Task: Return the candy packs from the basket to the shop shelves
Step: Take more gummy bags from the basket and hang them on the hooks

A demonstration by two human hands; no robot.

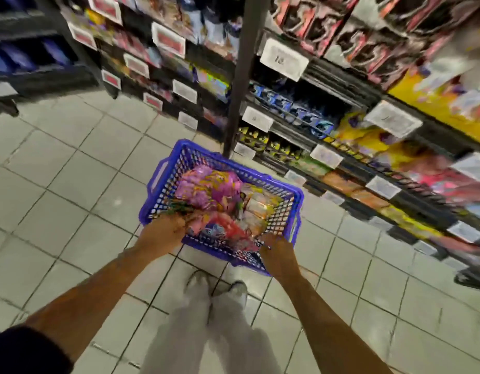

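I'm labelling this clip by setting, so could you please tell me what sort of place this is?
Most likely a shop aisle: dark shelves stocked with packaged sweets, white price tags along their edges, and a blue shopping basket of candy packs above a tiled floor.

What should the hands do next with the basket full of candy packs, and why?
Probably the right hand should let go of the basket and pick one candy pack. Both hands, the left hand too, are at the near rim, the packs lie inside, and the shelves are close on the right.
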